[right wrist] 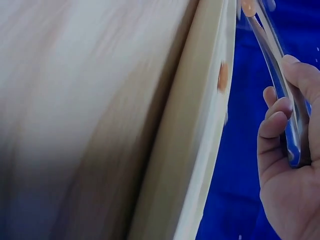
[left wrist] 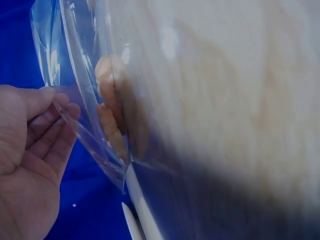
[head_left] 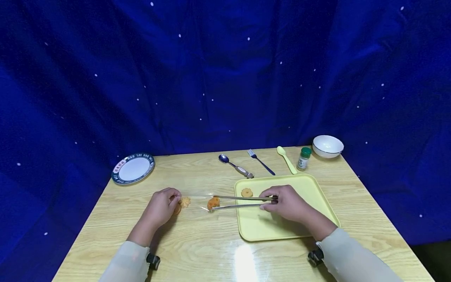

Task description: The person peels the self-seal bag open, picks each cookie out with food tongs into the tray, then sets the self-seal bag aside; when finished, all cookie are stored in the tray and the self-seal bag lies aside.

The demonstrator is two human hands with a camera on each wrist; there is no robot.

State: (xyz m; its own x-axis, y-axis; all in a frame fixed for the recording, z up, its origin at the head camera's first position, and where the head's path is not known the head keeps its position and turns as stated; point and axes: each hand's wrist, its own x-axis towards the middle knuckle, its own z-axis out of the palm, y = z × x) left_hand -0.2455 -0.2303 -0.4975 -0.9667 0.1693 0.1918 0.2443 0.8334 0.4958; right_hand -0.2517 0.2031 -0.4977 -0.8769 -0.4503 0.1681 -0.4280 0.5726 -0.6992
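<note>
Orange-brown, rough-surfaced food piece [head_left: 213,203] is sitting between the tips of long, silver metal tongs [head_left: 243,198], just left of the tray; whether it is inside the bag is not clear. Right hand [head_left: 285,201] is gripping the tongs near their rear end, thumb on one side, fingers curled on the other. Left hand [head_left: 160,205] is pinching the edge of a clear, glossy, wrinkled plastic bag [left wrist: 82,55] between thumb and fingertips. The bag is holding a pale golden, ruffled piece [head_left: 184,202] and a smoother orange-brown one [head_left: 177,209].

On the pale yellow, rounded rectangular tray [head_left: 253,227], a golden, scalloped ring cookie [head_left: 247,192] is lying near the far left corner.

Writing: the white round plate with dark-blue rim [head_left: 134,169] is showing "HAO SHI HAO WEI" in white capitals; reddish characters at its left are too small to read. The clear jar with green lid [head_left: 303,158] is bearing a label, illegible. The dark spoon with brown handle [head_left: 237,166] is carrying a pale oval mark, also illegible. All are resting on the light wood-grain bench [head_left: 197,250].
</note>
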